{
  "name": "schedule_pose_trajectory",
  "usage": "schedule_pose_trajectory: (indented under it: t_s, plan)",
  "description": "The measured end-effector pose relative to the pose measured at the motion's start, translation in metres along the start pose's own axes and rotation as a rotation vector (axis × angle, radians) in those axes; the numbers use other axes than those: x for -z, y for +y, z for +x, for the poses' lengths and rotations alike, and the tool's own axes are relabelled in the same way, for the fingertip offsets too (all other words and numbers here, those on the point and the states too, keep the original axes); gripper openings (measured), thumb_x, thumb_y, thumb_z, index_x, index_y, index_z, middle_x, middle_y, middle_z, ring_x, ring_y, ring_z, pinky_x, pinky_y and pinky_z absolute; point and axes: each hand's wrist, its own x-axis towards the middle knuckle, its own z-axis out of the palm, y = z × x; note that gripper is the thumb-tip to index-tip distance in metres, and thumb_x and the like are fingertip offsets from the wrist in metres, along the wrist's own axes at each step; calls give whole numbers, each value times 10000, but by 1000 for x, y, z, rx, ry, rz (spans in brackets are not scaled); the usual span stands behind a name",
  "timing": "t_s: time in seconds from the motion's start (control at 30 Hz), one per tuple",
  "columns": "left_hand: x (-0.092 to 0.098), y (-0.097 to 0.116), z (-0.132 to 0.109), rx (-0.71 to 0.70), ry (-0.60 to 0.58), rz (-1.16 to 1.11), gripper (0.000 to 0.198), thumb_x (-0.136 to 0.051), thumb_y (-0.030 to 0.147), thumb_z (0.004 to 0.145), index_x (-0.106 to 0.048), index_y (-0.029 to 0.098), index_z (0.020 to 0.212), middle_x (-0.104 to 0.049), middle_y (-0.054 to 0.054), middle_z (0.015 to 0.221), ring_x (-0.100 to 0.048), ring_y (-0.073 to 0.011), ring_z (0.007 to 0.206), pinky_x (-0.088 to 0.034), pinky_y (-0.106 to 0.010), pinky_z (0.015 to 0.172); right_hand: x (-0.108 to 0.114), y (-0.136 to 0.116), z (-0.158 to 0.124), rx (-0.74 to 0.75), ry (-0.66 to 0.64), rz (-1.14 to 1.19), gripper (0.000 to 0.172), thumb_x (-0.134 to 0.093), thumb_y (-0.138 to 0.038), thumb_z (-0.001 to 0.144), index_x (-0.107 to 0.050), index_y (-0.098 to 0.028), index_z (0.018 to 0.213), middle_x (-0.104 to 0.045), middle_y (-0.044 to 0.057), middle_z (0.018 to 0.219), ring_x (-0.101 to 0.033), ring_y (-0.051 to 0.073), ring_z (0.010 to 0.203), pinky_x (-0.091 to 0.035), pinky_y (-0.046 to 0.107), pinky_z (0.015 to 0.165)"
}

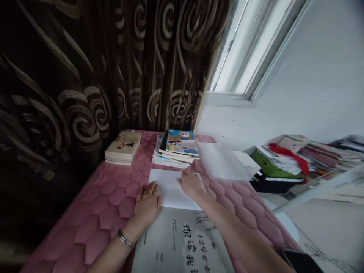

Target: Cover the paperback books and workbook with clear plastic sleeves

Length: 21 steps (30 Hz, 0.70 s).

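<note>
A white sheet of paper (pixel 173 192) lies at the middle of the pink quilted surface (pixel 93 212). Below it, nearer me, is a grey printed cover (pixel 170 242) with large dark characters. My left hand (pixel 148 201) rests on the left edge of the white sheet, fingers spread, a bracelet on the wrist. My right hand (pixel 190 184) is at the sheet's upper right part, its fingers bent and pressed together at the edge; what they hold, if anything, is hidden.
Tan books (pixel 123 146) are stacked at the back left. A pile with a blue book (pixel 182 142) stands behind the sheet. Blurred white papers (pixel 224 161) lie to the right. A dark flat object (pixel 301 261) is at lower right, and a cluttered shelf (pixel 327 172) stands beyond.
</note>
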Motion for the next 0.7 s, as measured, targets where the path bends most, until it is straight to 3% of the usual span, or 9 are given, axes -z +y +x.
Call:
schedule_pose_trajectory:
  t_s: [0.1, 0.27, 0.47, 0.57, 0.7]
  plan:
    - [0, -2, 0, -9, -2, -24, 481, -297, 298, 945, -450, 130, 1368, -394, -115, 1478, -366, -223, 1361, -214, -476, 1156, 2, -44, 11, 123, 73, 135, 520, -421, -495, 912, -621, -88, 1166, -579, 208, 1250, -536, 280, 1149, -428, 351, 913]
    - [0, -2, 0, 14, -39, -81, 514, -321, 336, 932, -448, 90, 1365, -409, -143, 1464, -356, -241, 1365, -187, -486, 1163, -9, -92, 48, 149, -33, 173, 592, -466, -672, 825, -708, -158, 992, -690, 156, 1059, -624, 263, 1030, -467, 315, 828]
    - [-1, -3, 0, 6, -42, -149, 533, -331, 357, 921, -418, 125, 1392, -364, -121, 1495, -327, -253, 1380, -190, -498, 1158, -14, -101, 91, 74, -53, 141, 605, -435, -613, 876, -671, -97, 1086, -685, 210, 1035, -645, 308, 995, -484, 363, 787]
    - [-4, -3, 0, 5, -41, -138, 528, -328, 358, 923, -419, 130, 1391, -373, -119, 1491, -331, -246, 1377, -192, -488, 1160, -15, -101, 86, 110, -48, 144, 556, -389, -565, 917, -672, -117, 1086, -682, 199, 1057, -631, 288, 1028, -465, 362, 829]
    - [-6, -2, 0, -1, -29, -112, 531, -315, 367, 931, -429, 107, 1380, -408, -138, 1468, -342, -254, 1370, -194, -488, 1159, -15, -94, 60, 221, -101, 161, 480, -463, -600, 873, -724, -202, 934, -726, 104, 965, -662, 225, 934, -460, 281, 774]
